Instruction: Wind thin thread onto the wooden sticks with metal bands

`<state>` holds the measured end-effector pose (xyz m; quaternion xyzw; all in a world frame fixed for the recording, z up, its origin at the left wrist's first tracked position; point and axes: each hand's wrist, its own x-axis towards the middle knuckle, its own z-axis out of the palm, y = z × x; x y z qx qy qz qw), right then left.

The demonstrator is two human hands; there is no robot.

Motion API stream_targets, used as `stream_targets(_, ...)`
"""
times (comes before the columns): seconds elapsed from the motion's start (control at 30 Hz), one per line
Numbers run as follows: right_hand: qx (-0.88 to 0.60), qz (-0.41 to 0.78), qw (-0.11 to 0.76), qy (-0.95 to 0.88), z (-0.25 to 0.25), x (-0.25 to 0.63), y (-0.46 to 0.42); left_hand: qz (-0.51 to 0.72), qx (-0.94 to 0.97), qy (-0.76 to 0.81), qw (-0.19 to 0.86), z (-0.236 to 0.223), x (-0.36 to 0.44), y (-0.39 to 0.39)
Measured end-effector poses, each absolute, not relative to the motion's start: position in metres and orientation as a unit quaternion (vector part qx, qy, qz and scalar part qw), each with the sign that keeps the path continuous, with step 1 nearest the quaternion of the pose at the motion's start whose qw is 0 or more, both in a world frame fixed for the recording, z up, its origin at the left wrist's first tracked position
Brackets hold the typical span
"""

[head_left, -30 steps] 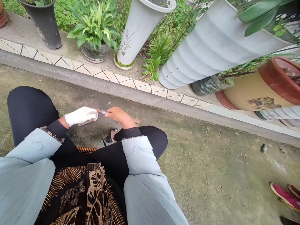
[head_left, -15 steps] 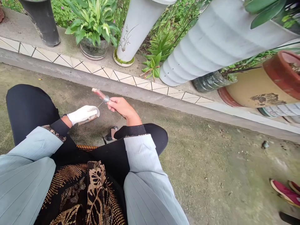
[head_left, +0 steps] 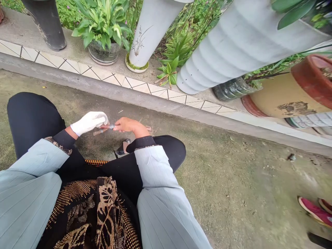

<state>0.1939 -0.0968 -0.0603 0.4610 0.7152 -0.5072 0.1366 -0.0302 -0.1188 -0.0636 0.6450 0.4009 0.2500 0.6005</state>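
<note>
My left hand [head_left: 89, 122], in a white glove, is closed beside my right hand in front of my lap. Its fingers curl round something I cannot make out. My bare right hand [head_left: 127, 124] grips a short reddish-brown stick with silver wire [head_left: 111, 127] wound round it. The stick's tip points left and reaches the gloved fingers; I cannot tell if it touches them. A brownish rod end [head_left: 98, 132] shows just below the glove, and another light brown end [head_left: 148, 128] sticks out right of my right wrist.
A low tiled ledge [head_left: 119, 79] runs across ahead, bearing a leafy potted plant [head_left: 103, 53], a white tall planter [head_left: 145, 41], a ribbed grey planter [head_left: 207, 62] and a tan pot [head_left: 275, 93]. Another person's red shoe [head_left: 312, 209] is at far right on the concrete floor.
My right hand has come down and turned, so the wire-wound stick now points left beside the glove instead of up and left. The left hand has risen slightly.
</note>
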Motion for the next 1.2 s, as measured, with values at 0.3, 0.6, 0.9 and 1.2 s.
stream_targets(0.3, 0.415, -0.644, -0.237, 0.598, -0.036, 0.207, -0.098, 0.205, 0.648, 0.397, 0.617, -0.083, -0.020, -0.122)
stream_targets(0.6, 0.621, -0.372, 0.016, 0.690, -0.062, 0.203, -0.087, 0.153, 0.720, 0.407, 0.541, -0.060, -0.021, -0.129)
stream_targets(0.9, 0.254, -0.677, 0.126, 0.679, -0.040, 0.196, -0.103, 0.246, 0.681, 0.466, 0.509, -0.068, -0.022, -0.122)
stream_targets(1.2, 0.548, -0.568, -0.391, 0.474, -0.043, 0.217, -0.088, 0.188, 0.680, 0.402, 0.584, -0.079, -0.011, -0.133)
